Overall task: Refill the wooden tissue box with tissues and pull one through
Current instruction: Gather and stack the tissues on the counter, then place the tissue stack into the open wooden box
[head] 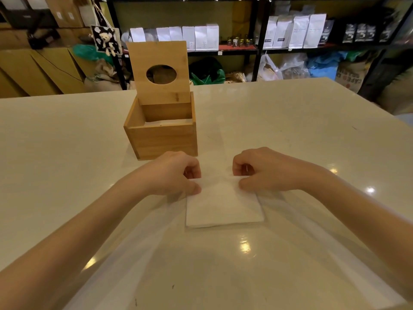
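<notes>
While flat, tissues (224,204) lengthwise toward box (161,137)

Two bare forearms and hands, nothing worn

Both arms enter from the lower corners and are uncovered along their whole visible length: no sleeve or cuff shows on either one. The left hand (172,173) and the right hand (266,170) are without gloves, and no ring, watch, bracelet or band shows on the fingers or wrists that face the camera. The forearms are slender and smooth, with no visible marks, tattoos or plasters. The nails are mostly hidden by the curled fingers, so whether they are painted cannot be told. The wide-angle lens stretches both forearms toward the frame's edges, making them look long and broad near the bottom.
</notes>
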Available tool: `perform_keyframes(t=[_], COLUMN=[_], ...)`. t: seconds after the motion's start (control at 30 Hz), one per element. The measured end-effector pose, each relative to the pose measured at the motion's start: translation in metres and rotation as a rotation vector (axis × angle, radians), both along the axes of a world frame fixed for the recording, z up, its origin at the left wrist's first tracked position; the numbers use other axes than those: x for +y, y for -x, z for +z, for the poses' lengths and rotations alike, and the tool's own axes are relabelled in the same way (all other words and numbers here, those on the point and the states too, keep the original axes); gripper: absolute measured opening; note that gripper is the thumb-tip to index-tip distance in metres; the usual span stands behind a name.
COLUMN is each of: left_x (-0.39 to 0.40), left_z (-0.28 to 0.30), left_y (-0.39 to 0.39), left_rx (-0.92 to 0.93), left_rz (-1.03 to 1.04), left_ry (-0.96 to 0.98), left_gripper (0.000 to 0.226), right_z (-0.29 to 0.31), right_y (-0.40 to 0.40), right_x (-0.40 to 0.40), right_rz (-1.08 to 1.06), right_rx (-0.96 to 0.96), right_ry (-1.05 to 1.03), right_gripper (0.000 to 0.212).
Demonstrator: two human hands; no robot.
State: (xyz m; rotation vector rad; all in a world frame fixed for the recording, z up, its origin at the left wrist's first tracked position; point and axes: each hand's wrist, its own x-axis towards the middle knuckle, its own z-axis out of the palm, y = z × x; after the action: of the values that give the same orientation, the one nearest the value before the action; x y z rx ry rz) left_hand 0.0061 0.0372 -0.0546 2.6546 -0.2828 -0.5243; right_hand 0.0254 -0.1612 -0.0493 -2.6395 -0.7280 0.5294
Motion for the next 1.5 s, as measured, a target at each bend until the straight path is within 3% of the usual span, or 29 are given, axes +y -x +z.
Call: perform_keyframes(t=[0.2, 0.37, 0.47, 0.8, 1.0, 1.13, 1.3, 1.5], left_x=[0.009, 0.022, 0.031, 0.067, 0.089, 0.097, 0.101, 0.105], left_z=[0.008, 0.015, 0.021, 0.051, 0.078, 0.082, 0.071, 0.055], left_y=[-0.001, -0.002, 0.000, 0.002, -0.017, -0.043, -0.074, -0.096], left_rx=[-0.030, -0.019, -0.050, -0.074, -0.195, -0.405, -0.575, -0.476], left_rz=[0.026, 0.072, 0.084, 0.174, 0.291, 0.346, 0.371, 0.373], left_ry=[0.114, 0.195, 0.200, 0.362, 0.455, 0.277, 0.003, -0.151], left_gripper=[0.009, 0.017, 0.023, 0.013, 0.007, 0.011, 0.015, 0.015], right_z=[0.009, 0.016, 0.020, 0.049, 0.082, 0.089, 0.068, 0.045], right_y=[0.001, 0.000, -0.001, -0.003, -0.032, -0.061, -0.097, -0.109], right_x=[0.000, 0.006, 0.010, 0.034, 0.056, 0.071, 0.088, 0.102], right_rz=[-0.046, -0.107, -0.152, -0.227, -0.229, -0.192, -0.154, -0.205], right_rx=[0.074, 0.164, 0.192, 0.090, -0.052, -0.133, -0.556, -0.512], right_ry=[-0.121, -0.229, -0.291, -0.498, -0.507, -0.427, -0.136, -0.086], right_gripper=[0.006, 0.022, 0.014, 0.003, 0.007, 0.005, 0.017, 0.012])
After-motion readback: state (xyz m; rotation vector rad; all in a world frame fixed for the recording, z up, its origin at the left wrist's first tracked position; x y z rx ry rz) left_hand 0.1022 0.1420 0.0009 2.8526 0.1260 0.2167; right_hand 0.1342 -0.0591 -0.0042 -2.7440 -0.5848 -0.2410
